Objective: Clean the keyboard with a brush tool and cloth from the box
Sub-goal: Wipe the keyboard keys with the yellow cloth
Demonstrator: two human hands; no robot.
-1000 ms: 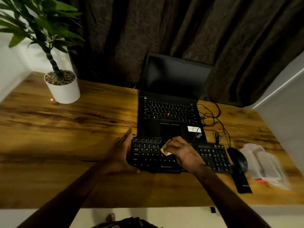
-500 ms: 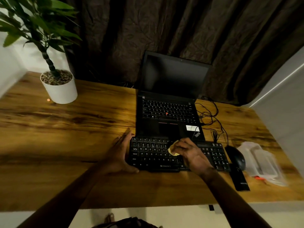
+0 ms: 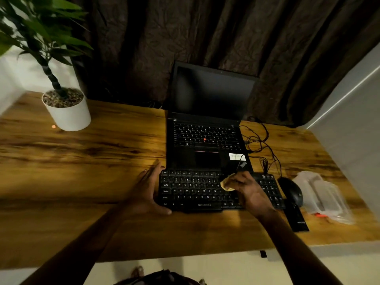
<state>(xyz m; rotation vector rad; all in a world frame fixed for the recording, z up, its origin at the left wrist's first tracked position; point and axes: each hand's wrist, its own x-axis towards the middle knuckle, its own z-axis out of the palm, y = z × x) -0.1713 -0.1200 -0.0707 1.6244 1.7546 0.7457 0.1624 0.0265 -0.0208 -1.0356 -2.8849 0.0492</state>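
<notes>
R hand point(image 3: 250, 192) pinches cloth point(image 3: 227, 185) on keyboard point(image 3: 191, 190), mid desk point(image 3: 82, 171) near front edge. L hand point(image 3: 146, 188), fingers spread, braces its left end. Wipe row by row w/ light strokes, no key presses.

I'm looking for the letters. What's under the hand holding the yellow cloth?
The black keyboard lies under the right hand, which grips the yellow cloth over its keys. The keys beneath the hand and cloth are covered, so which ones they are cannot be seen.
</notes>
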